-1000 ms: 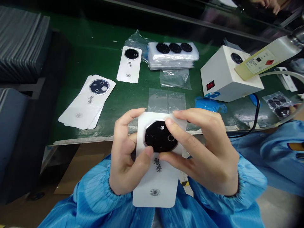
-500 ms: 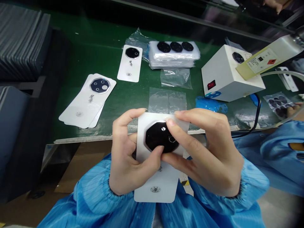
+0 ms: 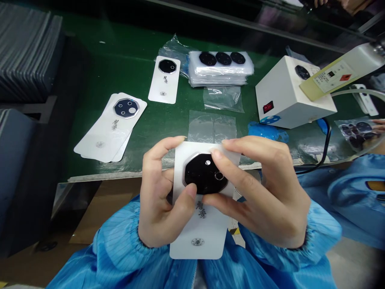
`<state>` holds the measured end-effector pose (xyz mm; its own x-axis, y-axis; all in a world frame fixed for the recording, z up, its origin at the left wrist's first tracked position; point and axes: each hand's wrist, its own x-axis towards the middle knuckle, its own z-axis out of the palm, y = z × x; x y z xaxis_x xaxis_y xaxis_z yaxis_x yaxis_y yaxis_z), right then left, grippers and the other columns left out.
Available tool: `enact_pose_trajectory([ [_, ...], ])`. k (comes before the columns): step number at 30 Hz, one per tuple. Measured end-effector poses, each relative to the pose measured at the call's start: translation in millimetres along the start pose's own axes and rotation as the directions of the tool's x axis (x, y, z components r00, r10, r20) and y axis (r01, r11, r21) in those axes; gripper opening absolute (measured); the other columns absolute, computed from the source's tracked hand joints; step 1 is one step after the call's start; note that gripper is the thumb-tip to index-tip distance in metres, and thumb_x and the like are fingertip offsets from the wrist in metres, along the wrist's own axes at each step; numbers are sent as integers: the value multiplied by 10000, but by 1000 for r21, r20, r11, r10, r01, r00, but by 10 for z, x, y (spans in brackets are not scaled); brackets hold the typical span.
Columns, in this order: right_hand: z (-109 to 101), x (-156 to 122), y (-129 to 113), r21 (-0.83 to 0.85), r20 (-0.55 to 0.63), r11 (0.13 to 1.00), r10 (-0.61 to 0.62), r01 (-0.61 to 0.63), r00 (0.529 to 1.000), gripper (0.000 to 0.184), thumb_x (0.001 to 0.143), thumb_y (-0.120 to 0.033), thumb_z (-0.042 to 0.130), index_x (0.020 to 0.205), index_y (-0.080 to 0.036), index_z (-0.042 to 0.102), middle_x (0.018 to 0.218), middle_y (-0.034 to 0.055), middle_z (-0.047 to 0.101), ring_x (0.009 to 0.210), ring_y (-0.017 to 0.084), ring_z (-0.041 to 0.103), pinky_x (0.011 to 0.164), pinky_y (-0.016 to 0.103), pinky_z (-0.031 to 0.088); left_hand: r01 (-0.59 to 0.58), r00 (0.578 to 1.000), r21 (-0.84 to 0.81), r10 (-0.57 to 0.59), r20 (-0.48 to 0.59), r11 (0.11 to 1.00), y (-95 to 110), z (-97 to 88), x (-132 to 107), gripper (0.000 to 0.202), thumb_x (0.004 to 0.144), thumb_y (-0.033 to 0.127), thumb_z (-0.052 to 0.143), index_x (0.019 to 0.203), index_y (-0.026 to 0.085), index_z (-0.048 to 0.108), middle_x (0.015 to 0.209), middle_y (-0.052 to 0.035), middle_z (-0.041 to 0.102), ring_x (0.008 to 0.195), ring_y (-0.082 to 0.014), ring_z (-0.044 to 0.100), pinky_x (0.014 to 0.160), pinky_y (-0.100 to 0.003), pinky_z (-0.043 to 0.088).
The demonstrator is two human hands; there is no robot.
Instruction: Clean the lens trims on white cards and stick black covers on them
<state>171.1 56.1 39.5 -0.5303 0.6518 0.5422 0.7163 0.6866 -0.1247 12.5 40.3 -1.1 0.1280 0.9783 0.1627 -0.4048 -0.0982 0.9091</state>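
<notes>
I hold a white phone back cover point(image 3: 201, 228) upright over my lap, just in front of the green bench point(image 3: 126, 60). A black octagonal camera lens plate point(image 3: 202, 173) sits in its upper part. My left hand point(image 3: 159, 200) grips the cover's left edge, thumb at the plate's lower rim. My right hand point(image 3: 264, 192) pinches the plate, index finger on its top right and thumb at its lower right. Both sleeves are blue.
On the bench lie a pile of white covers point(image 3: 105, 128), a single cover point(image 3: 165, 80), a stack of bagged black lens plates point(image 3: 221, 68), clear film bags point(image 3: 212, 126), a white box with a red switch point(image 3: 288, 96) and blue scraps point(image 3: 266, 132). Another person's blue sleeve point(image 3: 355, 188) is at right.
My left thumb slid down off the black plate to its lower rim, uncovering the printed characters. The cover stays in the same place in both hands.
</notes>
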Motion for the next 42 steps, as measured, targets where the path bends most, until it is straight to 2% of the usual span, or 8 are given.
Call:
enact_pose_trajectory([
  [3,-9,2,13,-8,4,1000,2,-2,1000,288,856,-319,563,1041,-102,605,1078,144,579,1034,255,562,850,423,521,20,1000,-63,-20,12,998,-7,-1,-40,538,822,89,501,1300,270,332,646,48,651,370,-80,533,323,-149,411],
  [8,-34,12,30,-3,19,1000,-10,10,1000,292,843,-323,583,1037,-107,611,1072,152,586,1022,260,572,839,422,528,12,1000,-5,-12,10,1000,-7,6,-49,576,799,111,532,1307,313,350,661,48,645,372,-97,545,316,-177,445],
  [15,-35,12,28,-12,12,1000,-5,5,1000,283,835,-348,593,1039,-153,613,1085,129,588,1025,258,573,819,429,536,-1,1000,34,1,13,999,1,7,-59,580,802,114,528,1317,317,355,771,9,650,382,-98,538,301,-198,429],
  [22,-26,-7,54,15,-6,999,-38,38,999,397,774,-368,670,1057,-99,599,1084,149,577,1035,263,564,851,427,523,-19,999,6,19,39,1000,2,27,-52,521,850,109,440,1321,304,329,713,24,660,402,-103,559,359,-193,479],
  [31,-16,-5,34,14,-13,1000,-23,23,1000,335,804,-373,631,1045,-141,606,1074,136,587,1019,263,578,827,433,530,-16,999,1,15,30,1000,-15,10,-65,513,851,132,452,1315,318,337,697,19,655,386,-119,543,337,-225,455],
  [42,-27,-1,26,20,27,1000,12,-13,1000,318,827,-353,605,1067,-146,596,1089,141,581,1034,261,565,833,438,525,39,999,65,-38,-16,997,26,27,-71,588,783,132,559,1301,322,357,704,26,651,379,-96,520,307,-192,413],
])
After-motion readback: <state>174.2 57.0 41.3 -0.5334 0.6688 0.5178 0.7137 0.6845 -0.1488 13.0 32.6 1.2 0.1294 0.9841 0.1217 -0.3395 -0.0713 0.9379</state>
